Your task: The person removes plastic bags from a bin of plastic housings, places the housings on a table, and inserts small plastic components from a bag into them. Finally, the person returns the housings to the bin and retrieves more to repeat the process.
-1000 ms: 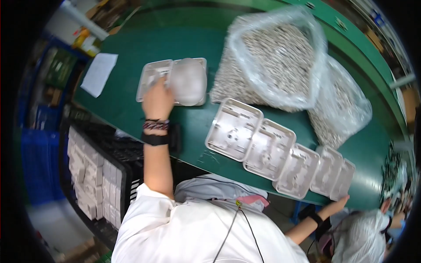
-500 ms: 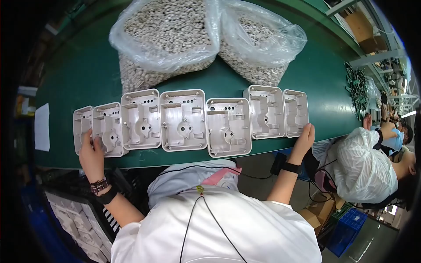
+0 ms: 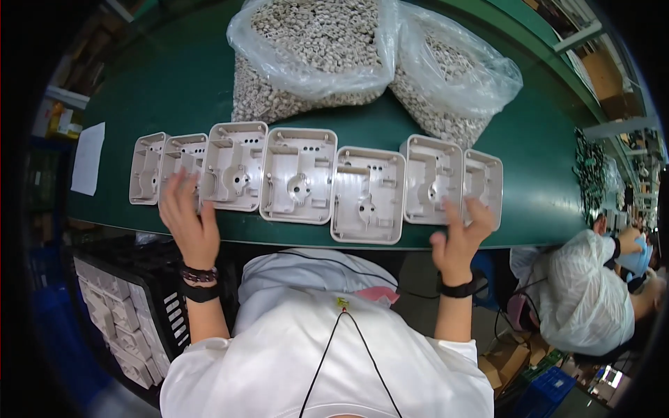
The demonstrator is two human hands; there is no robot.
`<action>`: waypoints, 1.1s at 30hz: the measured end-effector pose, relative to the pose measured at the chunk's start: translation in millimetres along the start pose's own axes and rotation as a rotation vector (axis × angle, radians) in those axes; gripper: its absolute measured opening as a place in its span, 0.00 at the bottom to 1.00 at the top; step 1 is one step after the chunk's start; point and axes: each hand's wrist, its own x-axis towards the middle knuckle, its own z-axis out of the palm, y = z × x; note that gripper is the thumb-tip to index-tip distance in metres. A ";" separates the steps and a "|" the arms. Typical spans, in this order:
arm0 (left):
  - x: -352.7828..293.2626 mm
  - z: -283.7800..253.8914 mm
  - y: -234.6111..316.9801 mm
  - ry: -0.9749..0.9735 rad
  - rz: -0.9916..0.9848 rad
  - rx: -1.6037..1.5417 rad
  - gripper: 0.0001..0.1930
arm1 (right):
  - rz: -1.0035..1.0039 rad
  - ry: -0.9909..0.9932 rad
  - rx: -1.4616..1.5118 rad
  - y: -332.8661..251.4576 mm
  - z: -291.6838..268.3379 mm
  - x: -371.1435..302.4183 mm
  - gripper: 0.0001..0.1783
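Note:
Several grey-white plastic housings stand in an uneven row along the near edge of the green table, open side up, with holes, ribs and posts inside. My left hand (image 3: pixel 191 219) is over the second housing from the left (image 3: pixel 174 150), fingers apart and slightly blurred, holding nothing. Over the lower parts of the two rightmost housings hovers my right hand (image 3: pixel 461 233), its fingers spread and empty. Whether the fingertips touch the plastic I cannot tell. Between my hands sit the large middle housing (image 3: pixel 298 202) and the one to its right (image 3: pixel 367 223), set a little nearer.
Two clear plastic bags (image 3: pixel 313 83) full of small pale parts stand behind the row. White paper (image 3: pixel 88 159) lies at the left. A black crate (image 3: pixel 150 292) of more housings stands below left. Dark cables (image 3: pixel 589 174) lie at the right, near another person (image 3: pixel 585 292).
Both hands have come inward from the outer ends of the row, and their fingers have spread. The whole view has shifted; the row looks much the same.

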 end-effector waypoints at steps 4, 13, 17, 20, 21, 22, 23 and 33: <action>-4.3 10.4 23.9 -0.142 0.081 0.029 0.20 | -0.207 -0.240 0.074 4.5 8.1 12.1 0.27; -20.5 33.1 25.8 -0.061 -0.081 -0.016 0.20 | -0.332 -0.282 0.182 20.4 2.5 5.2 0.21; -23.0 27.5 21.0 -0.003 -0.064 -0.049 0.19 | -0.331 -0.268 0.209 12.6 -3.3 6.7 0.17; -48.3 27.7 21.5 0.043 -0.059 -0.084 0.18 | -0.318 -0.271 0.212 9.1 -13.3 -14.8 0.15; -49.7 26.1 19.3 0.071 -0.051 -0.083 0.18 | -0.293 -0.266 0.223 6.8 -12.5 -17.1 0.14; -49.8 25.7 19.6 0.100 -0.041 -0.087 0.17 | -0.268 -0.259 0.228 6.4 -12.8 -18.0 0.13; -48.3 26.4 18.2 0.106 -0.024 -0.103 0.17 | -0.255 -0.181 0.214 5.2 -9.3 -20.4 0.13; -14.7 -2.6 27.5 0.391 -0.271 -0.176 0.11 | -0.048 0.106 0.134 2.2 -10.2 6.8 0.14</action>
